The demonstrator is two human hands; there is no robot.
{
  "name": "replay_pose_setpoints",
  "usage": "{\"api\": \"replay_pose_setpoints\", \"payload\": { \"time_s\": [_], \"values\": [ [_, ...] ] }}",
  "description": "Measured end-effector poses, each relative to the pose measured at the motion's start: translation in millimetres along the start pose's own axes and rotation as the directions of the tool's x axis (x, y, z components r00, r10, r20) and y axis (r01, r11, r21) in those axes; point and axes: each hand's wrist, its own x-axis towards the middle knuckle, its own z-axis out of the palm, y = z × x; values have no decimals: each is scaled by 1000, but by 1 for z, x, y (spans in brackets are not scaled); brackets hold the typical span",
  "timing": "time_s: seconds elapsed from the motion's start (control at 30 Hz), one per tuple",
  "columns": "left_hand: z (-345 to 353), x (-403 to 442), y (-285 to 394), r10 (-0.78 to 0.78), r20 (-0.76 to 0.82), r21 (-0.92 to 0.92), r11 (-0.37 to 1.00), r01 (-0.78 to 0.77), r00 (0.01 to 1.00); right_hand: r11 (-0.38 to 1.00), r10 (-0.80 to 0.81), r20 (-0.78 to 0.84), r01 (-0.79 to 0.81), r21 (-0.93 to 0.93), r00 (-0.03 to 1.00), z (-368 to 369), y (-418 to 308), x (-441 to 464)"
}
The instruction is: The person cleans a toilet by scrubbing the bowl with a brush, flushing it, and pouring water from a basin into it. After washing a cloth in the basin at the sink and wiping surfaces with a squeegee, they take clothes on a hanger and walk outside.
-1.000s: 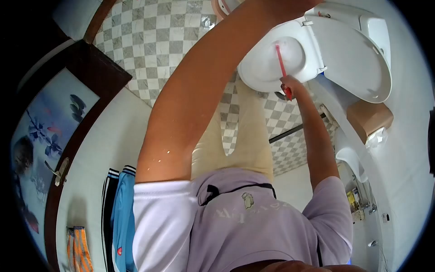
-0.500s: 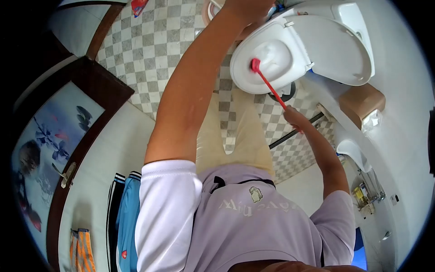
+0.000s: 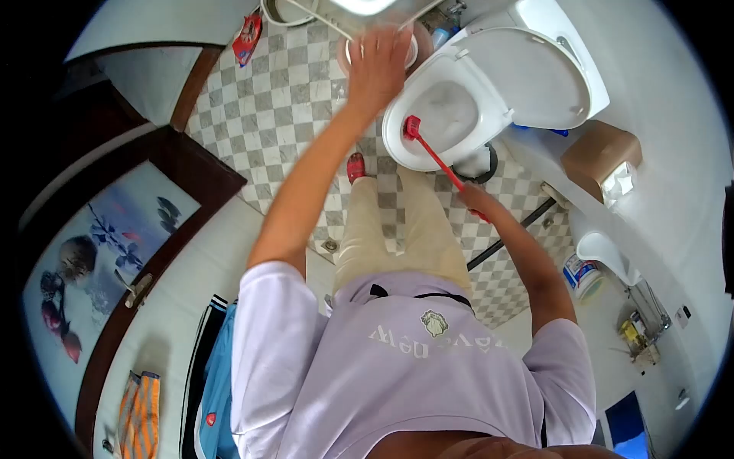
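My right hand (image 3: 478,200) is closed around the red handle of a toilet brush (image 3: 436,159). The red brush head rests at the front inner edge of the white toilet bowl (image 3: 394,126), whose lid (image 3: 539,80) is raised. At the top, my left hand (image 3: 376,69) is stretched out with its fingers apart, slightly blurred. It is over a round pinkish bucket (image 3: 419,47), just beside the toilet; whether it touches the bucket I cannot tell.
A white basin (image 3: 365,6) is at the top edge. Beside the toilet stand a black-rimmed bin (image 3: 480,164) and a brown box (image 3: 600,157). A red packet (image 3: 246,40) lies on the checkered floor. A dark pole (image 3: 512,233) is near my right arm.
My left hand has come away from the toilet's far side and is now over the bucket, fingers spread. The brush head has shifted toward the bowl's front edge; the white patch in the bowl is gone.
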Motion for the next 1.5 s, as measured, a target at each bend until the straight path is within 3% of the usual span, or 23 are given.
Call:
{"api": "replay_pose_setpoints", "payload": {
  "time_s": [0.03,0.07,0.1,0.13,0.17,0.23,0.37,0.4,0.43,0.5,0.53,0.57,0.63,0.67,0.7,0.77,0.87,0.97,1.07,1.13,1.23,1.37,1.5],
  "values": [
    [5,-27,23,-81,81,-39,996,84,993,997,-20,16,19,81,1000,6,1,12],
    [-7,-51,55,-243,322,-118,949,293,915,986,-39,34,33,161,999,9,-3,17],
    [2,-81,80,-351,596,-19,893,450,722,970,-22,7,19,242,1000,14,-8,15],
    [33,-115,93,-322,853,36,822,568,412,947,-1,-20,7,320,1000,21,-15,11],
    [88,-180,110,-358,900,-78,429,900,249,919,25,-45,-5,394,999,26,-22,8],
    [45,-161,148,-151,948,263,-113,958,-278,910,-14,-52,34,413,999,25,-42,-14],
    [55,-166,187,118,951,308,-444,841,-286,794,-342,68,250,554,937,21,-33,-14],
    [85,-194,190,153,947,320,-494,809,-281,913,-223,133,159,376,966,6,-33,-27],
    [107,-211,192,184,944,329,-541,774,-273,922,-262,148,202,331,954,-14,-34,-46],
    [121,-215,192,26,942,303,-491,817,-334,926,-342,178,299,230,923,-57,-30,-80],
    [122,-214,193,-51,932,297,-464,835,-360,873,-481,-195,488,-15,855,-72,-20,-84],
    [117,-209,194,-144,938,229,-425,876,-316,783,-617,-488,539,-310,617,-87,-12,-87],
    [101,-198,193,-323,922,99,-330,939,-211,719,-638,-744,498,-485,197,-151,-33,-144],
    [98,-204,193,-360,920,57,-274,960,-158,761,-605,-779,404,-507,162,-179,-29,-156],
    [98,-216,192,-395,913,17,-214,977,-102,730,-547,-836,473,-494,-30,-203,-32,-167],
    [95,-219,182,-424,905,-34,-131,991,-25,819,-339,-937,516,-252,80,-242,-33,-184],
    [102,-208,174,-429,903,-89,-95,991,40,813,-314,-949,527,-249,36,-267,-21,-175],
    [130,-193,175,-447,886,-145,-25,989,119,866,-310,-942,448,-223,131,-259,-16,-170],
    [127,-170,179,-457,868,-153,121,981,192,848,-470,-879,317,-424,83,-251,-1,-160],
    [111,-171,182,-487,848,-110,225,968,209,844,-473,-877,327,-425,80,-250,9,-157],
    [104,-187,154,-452,747,-149,602,784,488,840,-431,-901,383,-383,45,-256,18,-149],
    [143,-173,135,-347,822,-60,735,675,451,825,-427,-904,406,-392,-6,-271,5,-148],
    [162,-162,140,-329,847,-86,690,718,418,823,-378,-916,500,-267,132,-275,-8,-155]
  ]
}}
